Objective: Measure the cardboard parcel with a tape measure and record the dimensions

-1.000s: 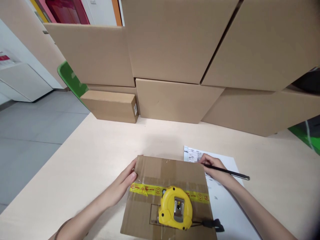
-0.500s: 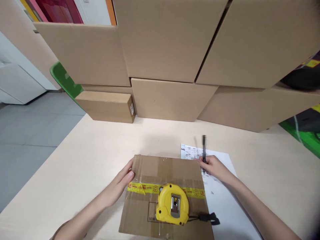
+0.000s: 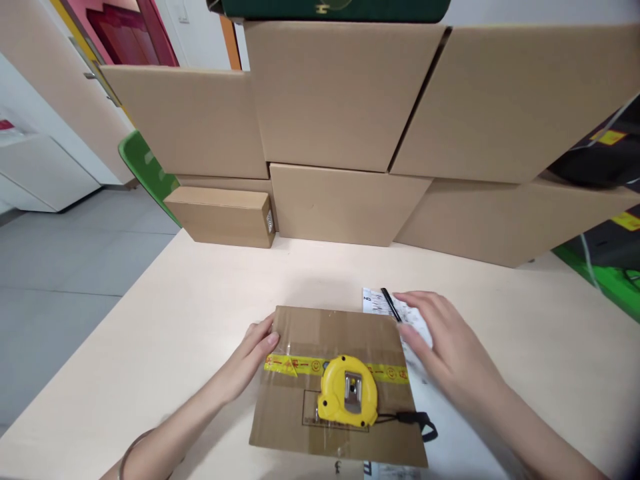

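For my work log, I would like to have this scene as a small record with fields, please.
Left hand: left hand touches the carton at its left edge
Right hand: right hand, fingers spread, beside the pen; contact unclear
On carton: yellow tape measure, its black strap hanging past the right edge
Tape on carton: yellow strip with red print
Paper: white, partly covered by the carton
Behind: large cardboard boxes; smaller box at left
Surface: pale table
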